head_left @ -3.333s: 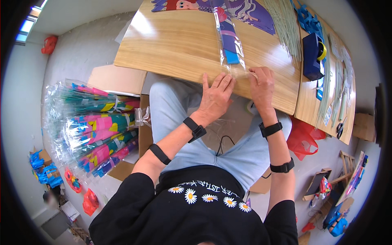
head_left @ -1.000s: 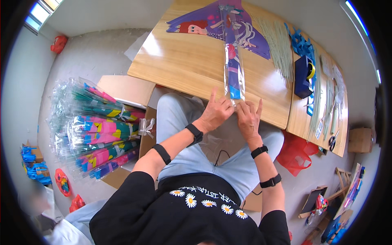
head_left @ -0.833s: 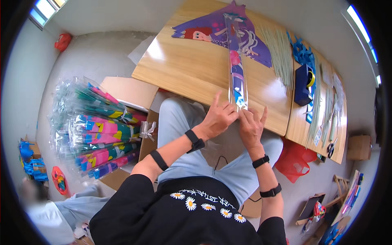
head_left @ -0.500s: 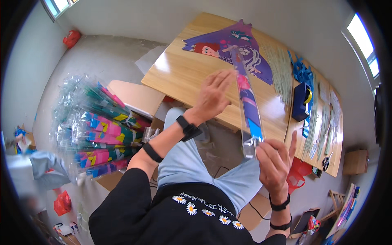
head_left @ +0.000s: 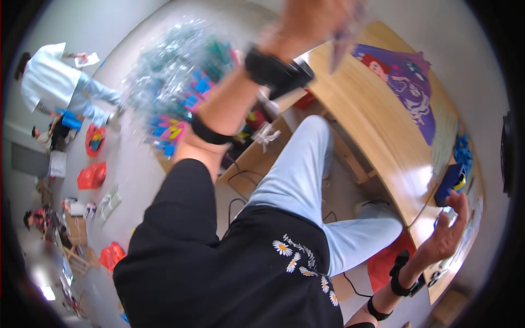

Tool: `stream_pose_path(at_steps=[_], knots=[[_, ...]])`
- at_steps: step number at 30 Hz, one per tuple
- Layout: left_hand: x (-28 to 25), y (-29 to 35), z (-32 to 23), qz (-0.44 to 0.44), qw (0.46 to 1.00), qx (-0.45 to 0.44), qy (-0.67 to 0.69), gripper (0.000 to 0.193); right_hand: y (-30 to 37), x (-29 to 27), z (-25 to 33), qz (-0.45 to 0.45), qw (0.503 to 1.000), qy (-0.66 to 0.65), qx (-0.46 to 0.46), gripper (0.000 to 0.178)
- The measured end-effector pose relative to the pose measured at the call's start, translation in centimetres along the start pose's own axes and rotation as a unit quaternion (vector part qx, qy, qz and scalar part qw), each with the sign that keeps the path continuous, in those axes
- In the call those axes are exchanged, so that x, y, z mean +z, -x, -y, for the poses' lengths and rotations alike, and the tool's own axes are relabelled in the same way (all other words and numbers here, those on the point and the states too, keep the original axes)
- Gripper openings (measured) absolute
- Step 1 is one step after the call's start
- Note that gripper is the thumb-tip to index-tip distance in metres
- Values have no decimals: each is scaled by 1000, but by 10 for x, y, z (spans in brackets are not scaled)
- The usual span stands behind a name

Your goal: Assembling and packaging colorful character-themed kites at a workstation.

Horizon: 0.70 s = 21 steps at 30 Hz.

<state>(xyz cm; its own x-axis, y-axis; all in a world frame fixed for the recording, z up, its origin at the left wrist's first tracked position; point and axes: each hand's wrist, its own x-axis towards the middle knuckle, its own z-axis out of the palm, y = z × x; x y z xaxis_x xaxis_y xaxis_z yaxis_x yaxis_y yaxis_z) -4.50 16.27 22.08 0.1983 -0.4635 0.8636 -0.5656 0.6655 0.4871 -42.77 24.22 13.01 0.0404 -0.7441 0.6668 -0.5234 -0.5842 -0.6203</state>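
Observation:
At the top edge my left hand (head_left: pixel 314 24) is blurred and partly cut off, raised past the table's left end. It grips a purple kite in a clear plastic sleeve (head_left: pixel 344 44), of which only a smeared, foreshortened part shows. My right hand (head_left: pixel 447 232) holds nothing; its fingers are apart and loosely curled above the table's right part, close to a dark blue tape dispenser (head_left: pixel 449 185). A flat purple kite (head_left: pixel 404 87) printed with a red-haired figure lies on the wooden table (head_left: pixel 377 136).
Many plastic-wrapped rolled kites (head_left: pixel 186 87) stand bundled beyond my left arm. Thin pale rods (head_left: pixel 444 139) and blue ribbon (head_left: pixel 462 153) lie on the table. Red plastic bags (head_left: pixel 92 176) sit on the floor. Another person (head_left: pixel 54 79) stands at the far left.
My left hand has taken the sleeved kite and swung it up and left. My right hand has let go of it and moved right. The view has turned left.

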Motion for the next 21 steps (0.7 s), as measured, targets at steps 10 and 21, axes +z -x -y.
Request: stream_pose_path(at_steps=[10,21], knots=[[-237,144,9,-110,905,-218,-348,24,23,81,-14,173,985,24,-12,27],[-243,425,80,-210,706,-505,-451,19,43,93,-27,225,971,73,43,18]])
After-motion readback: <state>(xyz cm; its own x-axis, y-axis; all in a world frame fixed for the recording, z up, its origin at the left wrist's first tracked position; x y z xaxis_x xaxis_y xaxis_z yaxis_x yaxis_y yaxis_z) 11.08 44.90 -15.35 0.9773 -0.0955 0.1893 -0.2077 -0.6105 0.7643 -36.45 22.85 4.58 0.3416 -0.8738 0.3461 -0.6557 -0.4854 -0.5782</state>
